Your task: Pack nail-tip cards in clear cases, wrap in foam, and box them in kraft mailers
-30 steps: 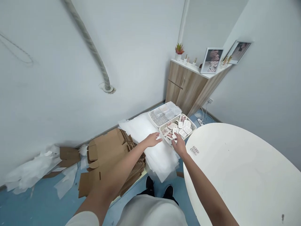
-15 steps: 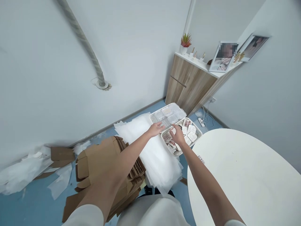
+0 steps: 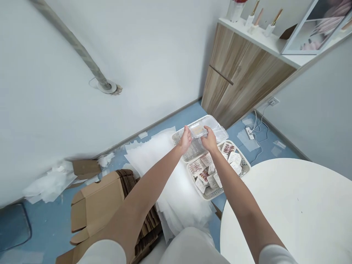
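Note:
A small clear plastic box [image 3: 198, 130] with something yellowish inside sits between my hands, above the far white basket [image 3: 176, 138]. My right hand [image 3: 210, 140] grips its right side between thumb and forefinger. My left hand [image 3: 185, 140] is at its left edge with the fingers stretched out; whether they press on the box I cannot tell. More clear plastic boxes [image 3: 194, 149] lie in that basket. Under my right forearm, the nearer white basket [image 3: 247, 165] holds several packs of press-on nails [image 3: 195, 167] and white cards [image 3: 234, 158].
White foam sheets [image 3: 178, 190] lie beneath the baskets' left side. Flattened cardboard boxes [image 3: 103, 198] are stacked at left. A round white table [image 3: 291, 209] stands at right, a wooden cabinet [image 3: 239, 73] behind. A power strip [image 3: 249, 133] with cables lies on the floor.
My right hand has moved from the nearer basket to the far one and now grips a clear box. My left hand has come up beside it. The view has shifted closer to the baskets.

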Demonstrator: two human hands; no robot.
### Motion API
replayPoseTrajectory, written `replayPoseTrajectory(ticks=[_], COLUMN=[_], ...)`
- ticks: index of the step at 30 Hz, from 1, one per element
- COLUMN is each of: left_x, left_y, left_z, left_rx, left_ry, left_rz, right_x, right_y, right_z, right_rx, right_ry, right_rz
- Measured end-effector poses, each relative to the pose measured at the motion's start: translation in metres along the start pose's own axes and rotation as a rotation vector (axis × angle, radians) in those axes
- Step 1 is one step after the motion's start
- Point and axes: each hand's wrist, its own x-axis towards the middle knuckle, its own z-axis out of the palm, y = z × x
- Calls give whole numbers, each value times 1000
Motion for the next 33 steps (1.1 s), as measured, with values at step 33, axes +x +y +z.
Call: replayPoseTrajectory(ticks=[33], left_x=[-228], left_y=[-57], left_z=[46], left_rx=[-66], left_ry=[-572], left_rz=[108], right_x=[-306], right_y=[-60], right_z=[-95], right_rx=[874], right_ry=[335], right_rz=[400])
